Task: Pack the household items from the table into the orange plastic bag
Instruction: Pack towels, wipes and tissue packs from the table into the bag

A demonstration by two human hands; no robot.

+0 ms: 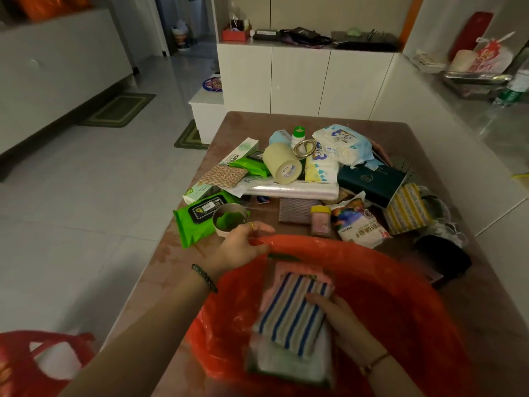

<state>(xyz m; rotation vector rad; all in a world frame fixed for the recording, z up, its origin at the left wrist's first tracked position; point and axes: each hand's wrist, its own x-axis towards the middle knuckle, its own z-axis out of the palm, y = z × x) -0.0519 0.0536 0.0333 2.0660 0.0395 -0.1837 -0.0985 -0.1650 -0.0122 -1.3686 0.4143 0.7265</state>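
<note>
One orange plastic bag (pixel 380 282) sits at the near end of the tabletop (pixel 160 270), its mouth wide open and its thin, glossy film crumpled around the rim. Two hands work at it. The left hand (pixel 242 246) pinches the far-left rim of the bag and holds it up. The right hand (pixel 333 315) is down inside the bag, its fingers curled over the right edge of one blue-and-white striped cloth (pixel 292 310). That cloth lies on one pink cloth (pixel 300 270) and one white folded pad (pixel 286 362), all three inside the bag.

Beyond the bag a heap of items covers the middle of the tabletop:
- Two green wipes packs, one (pixel 194 224) at the left edge and one (pixel 252 166) further back.
- One small metal cup (pixel 230 219), just beside the left hand.
- One cream tape roll (pixel 282 163), lying on its side.
- One white bottle with a green cap (pixel 298 135).
- One metal ring (pixel 306 147).
- One dark green box (pixel 372 181).
- One yellow-lidded jar (pixel 320 220).
- One printed snack pouch (pixel 359 224).
- One yellow striped packet (pixel 406 212).
- One roll of clear film (pixel 292 191).

A second red bag (pixel 43 359) shows at the lower left, off the tabletop.
</note>
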